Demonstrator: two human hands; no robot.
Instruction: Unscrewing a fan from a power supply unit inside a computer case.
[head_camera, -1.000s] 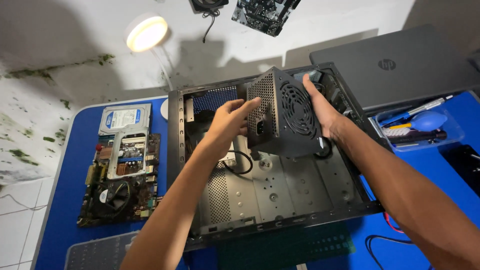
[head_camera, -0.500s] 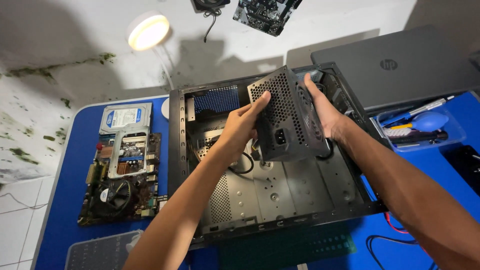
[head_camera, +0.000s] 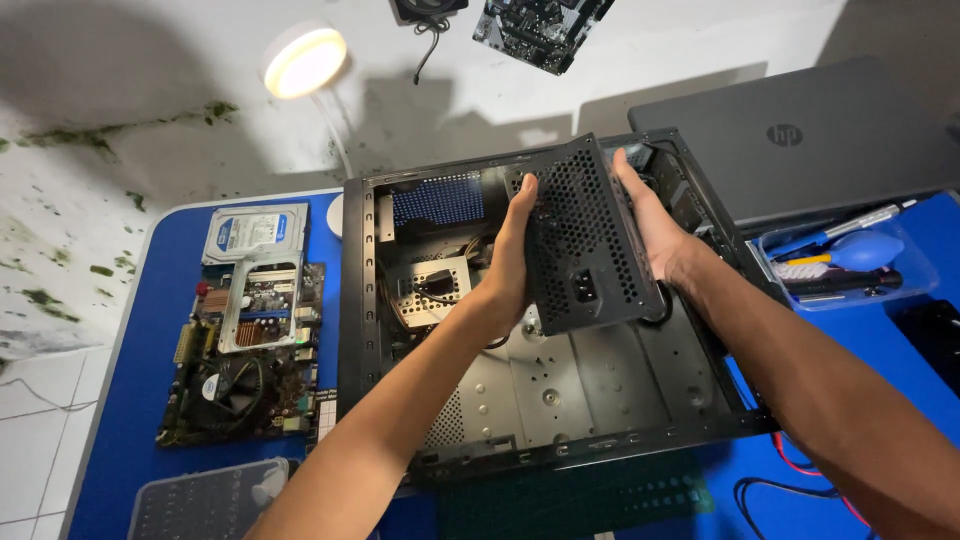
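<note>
A dark grey power supply box (head_camera: 585, 240) with perforated sides hangs tilted above the open black computer case (head_camera: 520, 400). My left hand (head_camera: 510, 250) grips its left side, fingers wrapped over the upper edge. My right hand (head_camera: 650, 225) presses flat against its right side. The socket and switch face points toward me. Black cables trail from the box down into the case. The case lies on its side on the blue table (head_camera: 130, 340), its metal tray bare.
A motherboard with a fan (head_camera: 245, 370) and a hard drive (head_camera: 255, 232) lie left of the case. A closed laptop (head_camera: 800, 135) sits behind right, above a clear tray of tools (head_camera: 845, 262). A round lamp (head_camera: 303, 62) glows at the back. A grey keyboard-like tray (head_camera: 205, 500) is at front left.
Both hands have turned the power supply: the fan grille that faced me has rotated away and the socket face now shows. The box sits slightly more upright over the case.
</note>
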